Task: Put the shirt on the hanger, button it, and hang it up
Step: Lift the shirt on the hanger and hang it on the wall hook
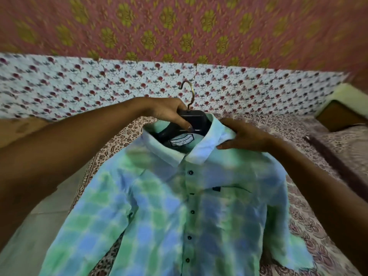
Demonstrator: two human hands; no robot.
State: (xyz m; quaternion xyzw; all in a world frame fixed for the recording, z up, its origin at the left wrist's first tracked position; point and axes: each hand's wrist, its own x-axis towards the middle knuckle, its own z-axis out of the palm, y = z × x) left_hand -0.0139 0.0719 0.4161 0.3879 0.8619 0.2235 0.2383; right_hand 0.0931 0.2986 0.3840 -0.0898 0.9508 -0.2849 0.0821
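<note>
The left hand (173,114) grips the neck of the black plastic hanger with a brass hook (196,121). The hanger's arms are hidden inside the green-and-blue tie-dyed buttoned shirt (179,216), which spreads over the left edge of the floral-sheeted bed (318,196). The shirt's hem is cut off below and its collar label is too blurred to read. The right hand (245,138) grasps the collar and shoulder.
</note>
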